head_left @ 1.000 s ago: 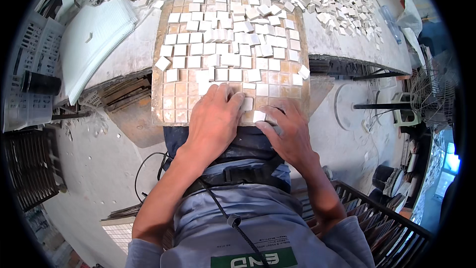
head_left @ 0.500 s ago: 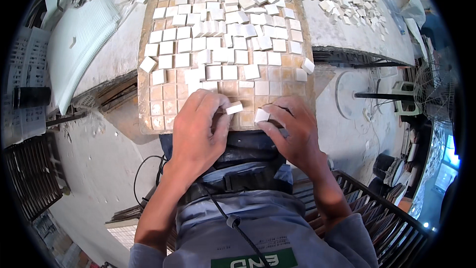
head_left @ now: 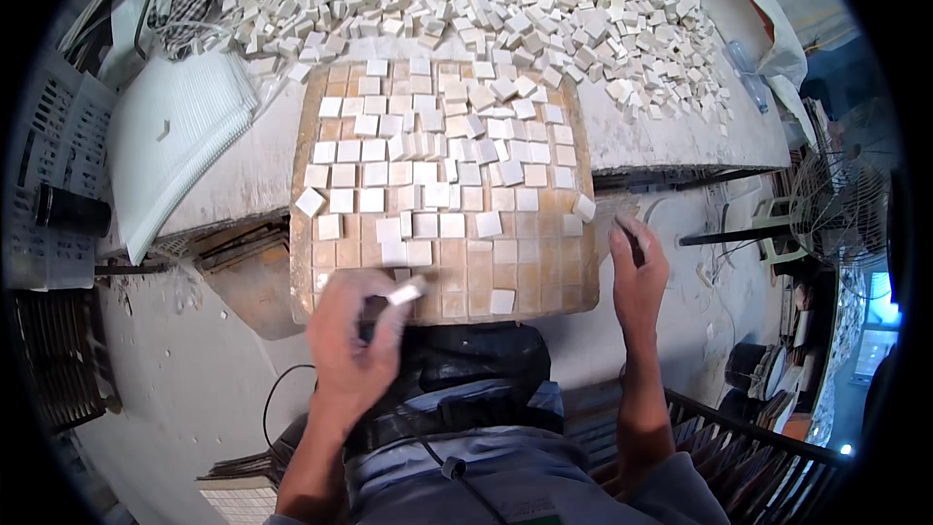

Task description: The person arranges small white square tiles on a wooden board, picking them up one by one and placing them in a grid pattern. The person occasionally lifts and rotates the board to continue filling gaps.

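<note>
My left hand (head_left: 355,335) is over the near left part of the gridded board (head_left: 442,303), slightly blurred. A small white tile (head_left: 406,292) is pinched between its thumb and fingers. My right hand (head_left: 637,277) is just past the board's right edge, thumb and fingers apart, with nothing visible in it. Loose on the near edge of the board lies another white tile (head_left: 501,301). Many more square tiles (head_left: 374,151) cover the board's middle and far part. Some sit in the grid cells; others overlap or stand on edge in rows.
A large heap of loose tiles (head_left: 466,0) spreads over the table (head_left: 671,151) behind the board. White ribbed sheets (head_left: 180,136) lie at the left, near a plastic crate (head_left: 53,146). At the right stand a wire fan (head_left: 841,194) and a green stool (head_left: 777,233).
My right hand has let go of its tile on the board and moved right, off the edge. My left hand still pinches a tile. The view has shifted, showing more of the heap.
</note>
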The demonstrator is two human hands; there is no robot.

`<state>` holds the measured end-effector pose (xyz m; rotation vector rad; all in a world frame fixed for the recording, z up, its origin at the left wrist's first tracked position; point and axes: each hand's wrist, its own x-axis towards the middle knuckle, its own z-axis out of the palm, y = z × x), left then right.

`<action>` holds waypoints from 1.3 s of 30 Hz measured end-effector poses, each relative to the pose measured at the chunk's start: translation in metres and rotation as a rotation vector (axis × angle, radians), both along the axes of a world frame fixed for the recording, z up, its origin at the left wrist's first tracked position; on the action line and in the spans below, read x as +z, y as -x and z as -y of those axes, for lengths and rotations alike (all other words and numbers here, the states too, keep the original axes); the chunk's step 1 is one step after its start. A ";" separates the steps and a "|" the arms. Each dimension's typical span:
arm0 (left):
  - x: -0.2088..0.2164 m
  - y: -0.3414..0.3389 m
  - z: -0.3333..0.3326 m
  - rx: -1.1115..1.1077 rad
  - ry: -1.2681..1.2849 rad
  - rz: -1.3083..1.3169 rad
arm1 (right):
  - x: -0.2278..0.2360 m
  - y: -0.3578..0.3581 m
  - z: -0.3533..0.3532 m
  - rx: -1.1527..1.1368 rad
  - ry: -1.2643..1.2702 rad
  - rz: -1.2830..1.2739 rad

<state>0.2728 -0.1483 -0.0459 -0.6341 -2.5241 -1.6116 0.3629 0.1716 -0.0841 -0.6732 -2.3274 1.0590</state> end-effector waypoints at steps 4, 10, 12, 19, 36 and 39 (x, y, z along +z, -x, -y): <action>0.002 0.020 0.014 0.148 -0.053 0.155 | 0.035 0.069 -0.012 0.079 -0.064 -0.040; 0.003 0.074 -0.022 0.045 -0.028 0.060 | 0.034 0.213 -0.028 0.423 -0.531 -0.098; -0.006 0.095 -0.045 -0.014 -0.029 0.048 | 0.029 0.250 -0.019 0.473 -0.600 -0.053; -0.028 0.148 -0.083 -0.067 -0.004 0.055 | 0.024 0.294 0.018 0.405 -0.701 0.126; -0.029 0.152 -0.084 -0.062 -0.050 0.119 | -0.001 0.317 -0.002 0.312 -0.802 0.316; -0.030 0.151 -0.085 -0.058 -0.033 0.119 | 0.002 0.327 -0.001 0.325 -0.784 0.341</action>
